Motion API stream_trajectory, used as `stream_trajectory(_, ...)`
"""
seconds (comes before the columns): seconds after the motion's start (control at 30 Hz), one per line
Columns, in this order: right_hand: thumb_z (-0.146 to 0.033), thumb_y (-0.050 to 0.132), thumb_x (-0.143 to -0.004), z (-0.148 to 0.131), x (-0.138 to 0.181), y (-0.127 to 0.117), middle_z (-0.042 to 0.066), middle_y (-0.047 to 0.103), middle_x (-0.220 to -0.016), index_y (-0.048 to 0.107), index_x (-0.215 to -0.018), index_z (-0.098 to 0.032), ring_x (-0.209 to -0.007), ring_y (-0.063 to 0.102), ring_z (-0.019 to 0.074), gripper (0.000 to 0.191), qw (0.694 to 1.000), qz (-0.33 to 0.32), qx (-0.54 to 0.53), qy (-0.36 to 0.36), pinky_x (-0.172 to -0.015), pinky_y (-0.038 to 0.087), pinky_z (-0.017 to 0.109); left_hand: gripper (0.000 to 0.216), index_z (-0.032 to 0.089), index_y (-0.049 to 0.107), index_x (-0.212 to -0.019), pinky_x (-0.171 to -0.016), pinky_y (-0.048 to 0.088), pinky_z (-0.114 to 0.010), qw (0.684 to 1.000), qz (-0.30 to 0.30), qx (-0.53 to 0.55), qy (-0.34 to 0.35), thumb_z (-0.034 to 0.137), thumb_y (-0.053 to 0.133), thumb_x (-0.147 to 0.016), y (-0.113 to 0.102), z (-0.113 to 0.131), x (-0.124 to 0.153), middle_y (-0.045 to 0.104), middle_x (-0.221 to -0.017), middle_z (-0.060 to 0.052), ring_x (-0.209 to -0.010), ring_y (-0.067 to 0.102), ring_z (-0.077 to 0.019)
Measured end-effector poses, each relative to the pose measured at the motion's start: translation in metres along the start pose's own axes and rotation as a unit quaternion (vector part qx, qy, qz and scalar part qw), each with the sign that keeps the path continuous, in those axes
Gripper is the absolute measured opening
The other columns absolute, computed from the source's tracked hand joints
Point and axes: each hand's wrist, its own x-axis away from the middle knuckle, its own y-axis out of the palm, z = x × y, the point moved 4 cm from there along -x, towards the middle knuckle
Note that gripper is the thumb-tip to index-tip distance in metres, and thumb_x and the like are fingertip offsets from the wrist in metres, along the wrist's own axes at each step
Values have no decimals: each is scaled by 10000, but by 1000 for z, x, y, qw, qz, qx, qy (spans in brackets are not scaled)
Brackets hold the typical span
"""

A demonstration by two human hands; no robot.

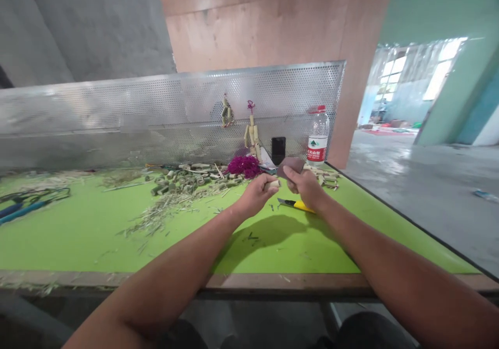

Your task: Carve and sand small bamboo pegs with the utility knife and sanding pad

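My left hand [255, 195] is closed around a short pale bamboo piece [274, 184], whose cut end points to the right. Close beside it, my right hand [306, 183] pinches a brown sheet of sandpaper [290, 167] between thumb and fingers. The sheet is held just above and to the right of the bamboo piece; whether the two touch I cannot tell. A yellow utility knife [303, 206] lies on the green tabletop under my right hand, its dark blade toward the left. Small shavings lie below my hands.
Bamboo pieces [187, 178] and shavings [156, 215] cover the table's middle left. Behind my hands are purple cord [244, 167], a jointed bamboo figure [252, 136], a phone [278, 150] and a water bottle [317, 138]. Blue-handled tools [27, 210] lie far left. Perforated metal [163, 115] backs the table.
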Motion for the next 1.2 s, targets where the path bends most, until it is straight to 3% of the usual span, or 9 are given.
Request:
stream_trajectory(0.17,-608,621,-790,-2,9,21,-66,315,-433,458,-562,-206,-426,266,82,490,995,-68,76,-1,-434,202,265,88,146,537,-906,-704,403,-268,999,18,-28,4,207,561,-847,1,-14,-4,560,-858,-26,-799,494,-154)
stream_trajectory(0.37,-573,702,-719,14,-5,-7,-57,302,-370,373,-475,-235,-402,275,92,531,995,17,76,57,-427,201,282,208,157,555,-999,-712,426,-267,1000,-2,10,24,313,580,-863,2,2,0,586,-930,-43,-819,526,-157)
stream_trajectory(0.43,-593,656,-756,10,-3,-8,-56,305,-375,381,-502,-238,-402,269,93,516,997,34,60,43,-427,209,283,219,162,548,-999,-699,421,-256,999,10,28,14,322,589,-855,0,1,1,581,-930,-38,-801,521,-145)
stream_trajectory(0.53,-630,567,-817,2,4,7,-59,321,-418,438,-577,-225,-415,270,91,488,1000,-4,6,3,-430,221,275,207,166,518,-939,-656,399,-241,999,14,44,-16,321,610,-835,-1,-11,-1,555,-848,-7,-734,492,-124)
stream_trajectory(0.63,-624,606,-792,5,7,20,-66,322,-420,481,-589,-211,-414,283,87,477,998,-57,28,7,-423,217,263,185,168,491,-871,-645,383,-238,999,26,28,-21,274,628,-807,-1,-16,-3,525,-814,7,-736,472,-123)
stream_trajectory(0.83,-550,707,-712,20,-8,-8,-59,340,-382,435,-530,-223,-409,300,94,462,996,54,66,38,-416,219,266,225,165,495,-916,-649,403,-244,997,19,57,-37,312,627,-810,0,5,-1,541,-823,0,-715,482,-121)
stream_trajectory(0.93,-604,590,-794,14,-5,-10,-63,320,-401,417,-576,-233,-409,271,95,465,997,66,37,26,-415,226,266,221,159,512,-959,-664,417,-249,999,17,20,-45,322,598,-836,-2,5,-1,565,-866,-20,-756,506,-138)
stream_trajectory(1.1,-623,599,-792,-2,9,17,-57,318,-442,431,-562,-218,-439,291,96,495,996,-24,80,-17,-437,224,270,190,147,555,-996,-796,450,-300,999,-43,-16,18,305,501,-904,5,-5,-7,624,-963,-62,-900,549,-194)
stream_trajectory(1.2,-607,602,-792,1,6,16,-52,309,-437,397,-519,-220,-461,301,101,516,993,-8,118,-22,-457,227,277,177,145,556,-983,-831,446,-309,998,-40,-8,51,289,478,-915,7,-4,-7,632,-992,-72,-926,552,-203)
